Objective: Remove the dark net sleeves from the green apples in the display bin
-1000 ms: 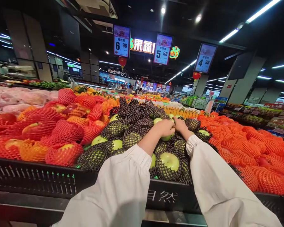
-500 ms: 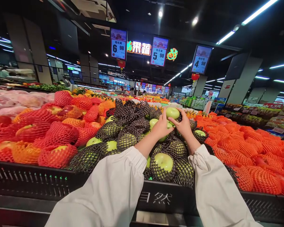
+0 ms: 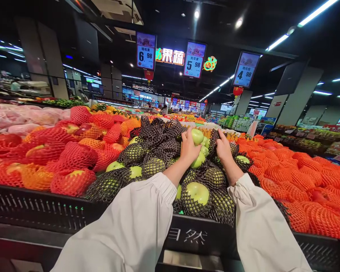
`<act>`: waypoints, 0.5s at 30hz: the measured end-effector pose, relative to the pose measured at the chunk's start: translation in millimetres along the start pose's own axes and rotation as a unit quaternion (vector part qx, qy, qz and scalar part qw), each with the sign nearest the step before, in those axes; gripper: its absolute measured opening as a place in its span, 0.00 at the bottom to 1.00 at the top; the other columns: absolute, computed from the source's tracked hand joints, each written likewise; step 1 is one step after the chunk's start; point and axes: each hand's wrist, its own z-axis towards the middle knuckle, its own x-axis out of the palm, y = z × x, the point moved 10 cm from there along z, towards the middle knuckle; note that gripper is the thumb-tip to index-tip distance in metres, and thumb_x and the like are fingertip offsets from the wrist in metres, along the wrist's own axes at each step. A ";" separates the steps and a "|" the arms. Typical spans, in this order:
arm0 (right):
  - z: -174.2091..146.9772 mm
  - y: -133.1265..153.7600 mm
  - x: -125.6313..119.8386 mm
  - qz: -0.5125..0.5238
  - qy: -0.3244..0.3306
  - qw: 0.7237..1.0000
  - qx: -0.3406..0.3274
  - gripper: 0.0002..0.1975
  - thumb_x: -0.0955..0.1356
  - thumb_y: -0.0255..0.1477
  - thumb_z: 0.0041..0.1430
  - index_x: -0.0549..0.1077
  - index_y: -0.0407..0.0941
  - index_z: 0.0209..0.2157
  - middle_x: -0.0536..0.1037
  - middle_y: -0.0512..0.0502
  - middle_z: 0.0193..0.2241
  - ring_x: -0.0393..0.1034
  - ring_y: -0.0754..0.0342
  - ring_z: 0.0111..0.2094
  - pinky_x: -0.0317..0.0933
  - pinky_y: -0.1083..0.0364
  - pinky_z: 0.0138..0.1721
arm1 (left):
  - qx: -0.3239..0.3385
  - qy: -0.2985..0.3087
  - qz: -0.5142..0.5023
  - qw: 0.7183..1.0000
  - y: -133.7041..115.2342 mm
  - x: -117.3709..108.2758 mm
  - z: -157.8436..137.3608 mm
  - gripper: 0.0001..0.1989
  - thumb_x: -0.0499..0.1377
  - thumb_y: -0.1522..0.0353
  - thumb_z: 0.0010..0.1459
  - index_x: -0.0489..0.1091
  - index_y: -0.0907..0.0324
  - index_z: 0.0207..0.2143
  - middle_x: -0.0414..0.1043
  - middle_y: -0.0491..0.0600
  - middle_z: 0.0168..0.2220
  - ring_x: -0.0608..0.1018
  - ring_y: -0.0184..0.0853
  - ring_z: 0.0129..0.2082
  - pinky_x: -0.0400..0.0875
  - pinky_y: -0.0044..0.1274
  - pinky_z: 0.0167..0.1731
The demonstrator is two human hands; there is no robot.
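Note:
My left hand (image 3: 189,148) is closed round a bare green apple (image 3: 197,136) and holds it above the pile. To its right, my right hand (image 3: 224,147) pinches a dark foam net (image 3: 214,139), apart from that apple. Between and below my hands lie more bare green apples (image 3: 198,160), partly hidden by my left hand. Nearer to me, a green apple (image 3: 197,193) sits half covered in its black net. Other apples in black netting (image 3: 153,167) are heaped to the left of my left wrist.
Fruit in red and orange nets (image 3: 76,156) fills the left side; orange-netted fruit (image 3: 289,181) is heaped on the right. A black crate edge (image 3: 204,236) runs along the front. Price screens (image 3: 195,59) hang overhead. Packaged goods (image 3: 308,138) stand on shelves at the far right.
My hands have moved apart. The left has drawn the apple slightly left, and the right has come off it and now pinches a black net.

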 end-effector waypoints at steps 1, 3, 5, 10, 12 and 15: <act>-0.6 -2.0 -0.2 0.010 -0.005 1.000 0.005 0.35 0.60 0.30 0.56 0.62 0.42 0.67 0.63 0.45 0.68 0.54 0.45 0.69 0.44 0.42 0.71 | -0.002 -0.009 -0.005 1.000 0.6 -2.3 0.2 0.43 0.66 0.77 0.52 0.51 0.50 0.65 0.56 0.56 0.61 0.71 0.46 0.60 0.64 0.35 0.61; -2.4 -1.4 2.2 0.030 -0.001 1.000 0.008 0.38 0.61 0.27 0.52 0.62 0.43 0.67 0.63 0.48 0.67 0.53 0.48 0.69 0.43 0.46 0.72 | -0.006 -0.022 -0.014 1.000 1.1 -6.0 0.7 0.42 0.66 0.77 0.52 0.52 0.50 0.65 0.57 0.56 0.60 0.71 0.45 0.60 0.64 0.34 0.61; -4.1 6.2 6.1 0.033 0.016 0.999 -0.010 0.39 0.62 0.25 0.49 0.64 0.43 0.66 0.65 0.47 0.66 0.56 0.47 0.68 0.45 0.45 0.71 | -0.007 -0.027 -0.018 0.999 0.4 -8.1 1.0 0.42 0.67 0.76 0.52 0.54 0.51 0.65 0.59 0.56 0.59 0.71 0.46 0.60 0.64 0.34 0.61; -6.8 20.2 7.5 0.006 0.031 0.999 -0.013 0.38 0.63 0.26 0.47 0.66 0.40 0.63 0.72 0.39 0.60 0.75 0.44 0.47 0.65 0.40 0.58 | 0.017 -0.015 -0.012 1.000 -3.5 -5.8 1.9 0.43 0.70 0.73 0.51 0.55 0.50 0.65 0.60 0.56 0.60 0.69 0.47 0.62 0.64 0.36 0.61; -7.8 25.6 7.3 0.007 0.033 0.999 -0.015 0.37 0.65 0.28 0.48 0.66 0.42 0.63 0.73 0.39 0.58 0.75 0.45 0.41 0.68 0.40 0.54 | 0.035 -0.004 -0.003 0.999 -5.8 -2.6 1.9 0.43 0.69 0.74 0.51 0.54 0.50 0.66 0.59 0.56 0.60 0.69 0.47 0.62 0.64 0.36 0.62; -9.3 30.1 6.9 0.012 0.031 0.999 -0.010 0.36 0.67 0.32 0.50 0.65 0.44 0.63 0.75 0.39 0.54 0.74 0.45 0.40 0.68 0.39 0.53 | 0.056 0.011 0.014 0.998 -9.3 0.8 1.1 0.43 0.68 0.76 0.51 0.55 0.49 0.66 0.59 0.56 0.61 0.70 0.46 0.61 0.64 0.36 0.62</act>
